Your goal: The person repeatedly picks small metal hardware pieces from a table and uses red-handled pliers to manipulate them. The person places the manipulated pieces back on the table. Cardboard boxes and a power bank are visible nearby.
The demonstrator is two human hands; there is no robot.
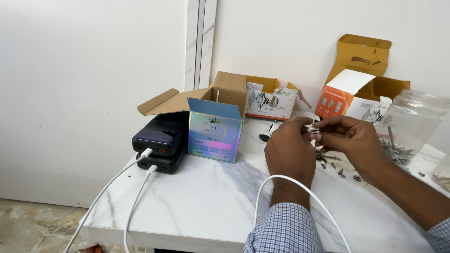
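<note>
Both our left hand (289, 151) and right hand (349, 137) pinch a small white clip (311, 128), probably plastic, lying three-to-nine; screws (338, 168) sit at five o'clock.

2 black power banks (159, 140), iridescent box (214, 133), jar (407, 124).

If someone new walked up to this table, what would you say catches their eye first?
Most likely the two hands at centre right, the left hand and right hand pinching a small white part together above scattered screws. Next, the shiny iridescent box with open cardboard flaps at mid-table, beside two stacked black power banks with white cables plugged in. A clear glass jar stands at the far right.
</note>
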